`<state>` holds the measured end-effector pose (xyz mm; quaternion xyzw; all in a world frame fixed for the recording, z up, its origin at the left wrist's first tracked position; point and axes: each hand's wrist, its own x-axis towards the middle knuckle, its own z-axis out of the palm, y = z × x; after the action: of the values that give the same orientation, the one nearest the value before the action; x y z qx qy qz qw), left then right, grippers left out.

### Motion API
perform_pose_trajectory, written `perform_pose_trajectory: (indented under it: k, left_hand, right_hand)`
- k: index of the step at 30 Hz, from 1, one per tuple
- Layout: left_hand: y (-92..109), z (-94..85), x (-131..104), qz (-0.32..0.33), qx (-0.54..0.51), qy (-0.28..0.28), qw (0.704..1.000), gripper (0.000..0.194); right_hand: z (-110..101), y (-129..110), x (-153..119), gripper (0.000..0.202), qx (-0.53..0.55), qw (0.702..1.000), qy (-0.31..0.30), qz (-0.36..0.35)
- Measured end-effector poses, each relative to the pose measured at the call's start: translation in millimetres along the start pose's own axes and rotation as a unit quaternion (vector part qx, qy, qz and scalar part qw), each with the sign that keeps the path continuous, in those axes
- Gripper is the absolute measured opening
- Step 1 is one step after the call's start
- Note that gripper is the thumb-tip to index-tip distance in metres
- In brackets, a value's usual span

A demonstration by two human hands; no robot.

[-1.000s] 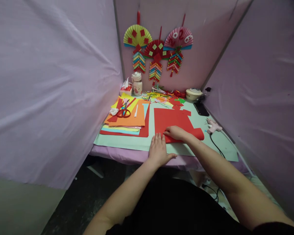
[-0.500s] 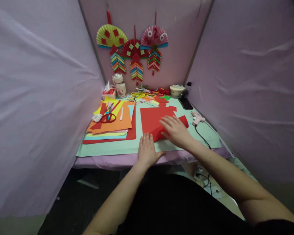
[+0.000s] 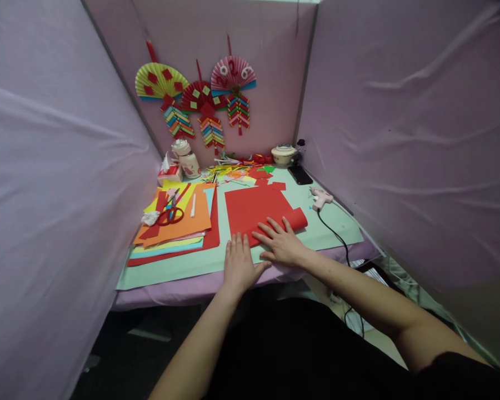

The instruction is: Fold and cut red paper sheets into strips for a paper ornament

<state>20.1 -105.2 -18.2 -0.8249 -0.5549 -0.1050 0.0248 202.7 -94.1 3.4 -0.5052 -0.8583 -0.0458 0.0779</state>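
Observation:
A sheet of red paper point(image 3: 256, 205) lies on the pale green table mat point(image 3: 329, 233), its near right side folded or curled over. My left hand point(image 3: 239, 264) rests flat at the sheet's near left corner, fingers extended and thumb out toward the right. Spread fingers of my right hand point(image 3: 281, 244) press on the near edge of the folded part. To the right of that hand, the end of the fold point(image 3: 299, 217) bulges up in a loose curl. Neither hand is closed around anything.
Left of the sheet, red-handled scissors point(image 3: 170, 215) and a white pen point(image 3: 193, 205) lie on stacked coloured paper point(image 3: 202, 222). A glue gun point(image 3: 320, 198) with a black cord and a phone point(image 3: 300, 175) are at right. Paper scraps point(image 3: 233, 173) and a bottle point(image 3: 186, 159) stand behind.
My right hand has slid toward me and left, down the folded paper to its near edge. The left hand stays at the corner. The whole view has turned slightly.

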Motion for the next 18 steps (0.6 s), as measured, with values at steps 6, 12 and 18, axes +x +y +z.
perform_pose_trajectory:
  k: [6, 12, 18]
  left_hand:
    - [0.4, -0.1, -1.3, 0.002, -0.008, 0.009, 1.0, 0.1]
    - [-0.7, 1.0, -2.2, 0.008, -0.016, 0.018, 1.0, 0.096]
    - [-0.3, -0.1, -1.9, 0.003, -0.013, 0.013, 1.0, 0.097]
  right_hand:
    - [5.1, 0.3, -0.4, 0.07, 0.019, 1.0, -0.014, 0.013]
    - [6.5, 0.5, -1.0, 0.068, 0.032, 0.999, -0.02, 0.017]
    - [5.2, -0.1, -1.6, 0.067, 0.033, 0.999, -0.032, 0.019]
